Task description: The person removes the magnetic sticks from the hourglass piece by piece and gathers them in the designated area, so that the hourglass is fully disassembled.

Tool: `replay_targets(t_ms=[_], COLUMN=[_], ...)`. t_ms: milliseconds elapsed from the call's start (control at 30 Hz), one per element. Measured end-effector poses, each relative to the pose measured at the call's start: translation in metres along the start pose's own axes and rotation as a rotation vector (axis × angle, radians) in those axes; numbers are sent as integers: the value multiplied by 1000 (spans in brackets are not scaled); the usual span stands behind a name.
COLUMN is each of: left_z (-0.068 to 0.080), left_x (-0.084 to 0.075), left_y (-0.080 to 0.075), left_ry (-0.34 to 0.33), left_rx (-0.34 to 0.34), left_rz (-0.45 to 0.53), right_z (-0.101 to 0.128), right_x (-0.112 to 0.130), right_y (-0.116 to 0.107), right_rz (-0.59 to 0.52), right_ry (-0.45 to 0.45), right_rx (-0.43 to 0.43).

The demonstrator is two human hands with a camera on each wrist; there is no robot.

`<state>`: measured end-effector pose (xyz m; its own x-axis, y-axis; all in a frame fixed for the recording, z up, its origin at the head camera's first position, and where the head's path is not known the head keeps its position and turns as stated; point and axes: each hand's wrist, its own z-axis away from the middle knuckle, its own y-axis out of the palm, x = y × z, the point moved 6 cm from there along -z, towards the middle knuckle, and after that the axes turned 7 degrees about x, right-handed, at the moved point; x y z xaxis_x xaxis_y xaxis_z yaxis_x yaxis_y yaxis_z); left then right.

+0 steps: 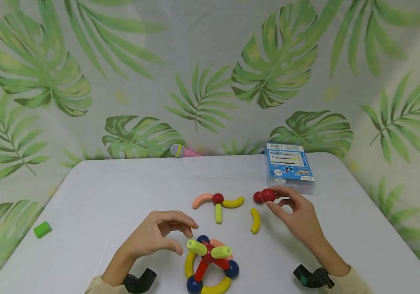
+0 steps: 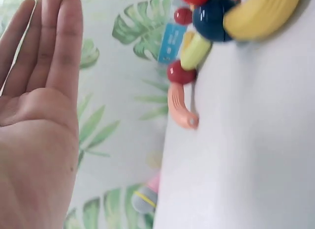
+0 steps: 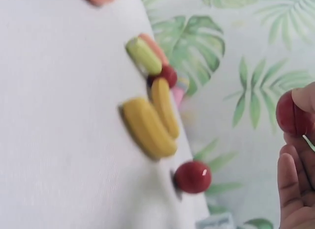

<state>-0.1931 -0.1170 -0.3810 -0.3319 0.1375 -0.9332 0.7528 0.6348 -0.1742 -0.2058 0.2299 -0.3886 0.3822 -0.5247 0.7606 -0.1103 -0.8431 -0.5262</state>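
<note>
My right hand [image 1: 298, 212] pinches a red ball [image 1: 268, 194] between thumb and fingertips, lifted off the table in the right wrist view. A second red ball [image 3: 193, 177] rests on the table, apart from it. My left hand [image 1: 156, 233] holds nothing; its fingers curve loosely just left of a built magnetic-stick structure [image 1: 208, 257]. That structure has a ring of curved rods and blue balls [image 1: 233, 269], with red rods rising to a red ball and light green rods on top. Whether my left fingertips touch it is unclear.
Behind the structure lies a joined piece, a red ball [image 1: 217, 199] with three rods. A loose yellow curved rod [image 1: 255, 221] lies to its right. A blue box [image 1: 290, 165] stands at the back right, a toy microphone [image 1: 179, 150] at the far edge, a green block [image 1: 42, 230] far left.
</note>
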Motion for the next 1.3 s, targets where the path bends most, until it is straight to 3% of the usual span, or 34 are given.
replay_targets(t_ms=[67,200,333,567,767,1100,1300], left_z=[-2,-14,-30,-45,-48,-52,-49], left_x=[14,47,73,101,101,98,99], left_y=[-15,-40,-48,-48,-45,-46,-46], left_ry=[-69,-258,-336,-347,-306,-295,-315], left_rx=[-109,-339,-413,-362,-328,-320,-332], left_rz=[-54,-284,-431,-606,-669,-682,-693], right_z=[-2,-2,-2,-1,-8,-6,-7], right_x=[-12,-37,-59,-80,-81,-76,-77], right_y=[-3,-4,2,9,10,6,11], right_rz=[30,68,88,202,290,326,316], right_ry=[33,113,181,217,205,147,157], right_rx=[0,-3,9,36,78,91,105])
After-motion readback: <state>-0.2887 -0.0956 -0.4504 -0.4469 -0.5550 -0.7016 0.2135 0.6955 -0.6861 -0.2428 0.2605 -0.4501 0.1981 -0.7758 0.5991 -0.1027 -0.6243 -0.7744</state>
